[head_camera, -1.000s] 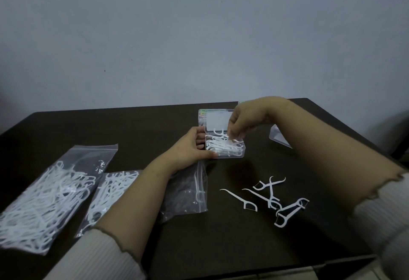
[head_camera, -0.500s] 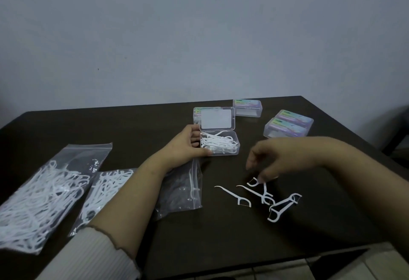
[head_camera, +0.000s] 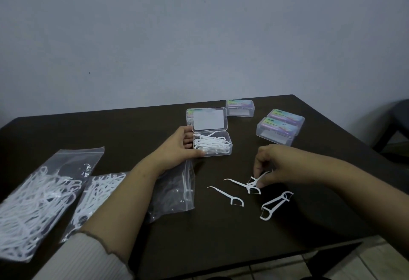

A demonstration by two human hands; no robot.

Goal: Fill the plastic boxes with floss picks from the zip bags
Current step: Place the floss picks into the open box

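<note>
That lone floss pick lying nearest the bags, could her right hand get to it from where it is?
Probably yes. The floss pick lies bare on the table, just left of the right hand, which is pinching another pick; nothing lies between them.

Hands (head_camera: 269, 166) at floss picks (head_camera: 254, 185), open box (head_camera: 212, 145)

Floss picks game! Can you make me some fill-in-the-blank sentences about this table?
1. The left hand holds the open plastic box, whose lid is ____.
2. The right hand pinches a ____ on the table.
3. The closed boxes sit to the ____ of the open one.

Missing words: open; floss pick; right
</note>
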